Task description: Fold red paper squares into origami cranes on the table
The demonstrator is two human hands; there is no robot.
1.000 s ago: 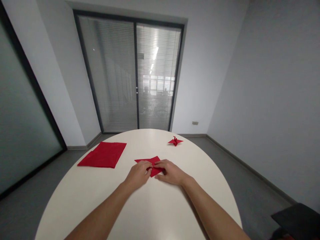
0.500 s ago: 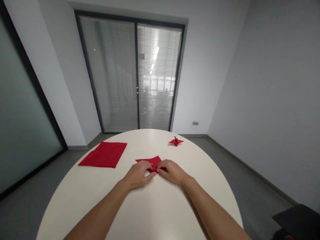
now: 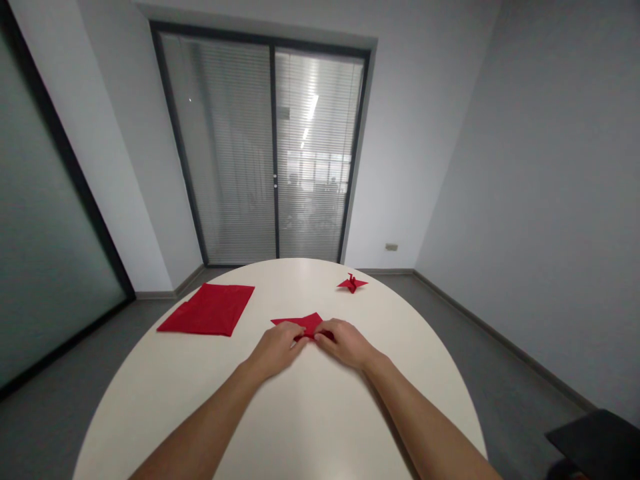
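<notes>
A partly folded piece of red origami paper point(image 3: 311, 323) lies flat on the white round table point(image 3: 300, 413), in front of me. My left hand point(image 3: 278, 347) is closed on its near left edge, thumb and fingertips pinching the paper. On the near right edge, my right hand point(image 3: 343, 343) grips it too, thumb tucked under bent fingers. The two thumbs almost meet at the near edge. Much of the paper's lower part is hidden beneath both hands; its far point and a left corner stick out.
A folded red paper crane point(image 3: 353, 284) stands at the table's far right. Flat red paper sheets point(image 3: 209, 310) lie on the left. A black chair point(image 3: 597, 440) is at the lower right, beyond the table edge. Glass doors with blinds point(image 3: 270, 153) are behind.
My left thumb has moved up and in, onto the paper's near edge, where it was stretched out below it. My right hand has hardly moved. The crane and sheets stay put.
</notes>
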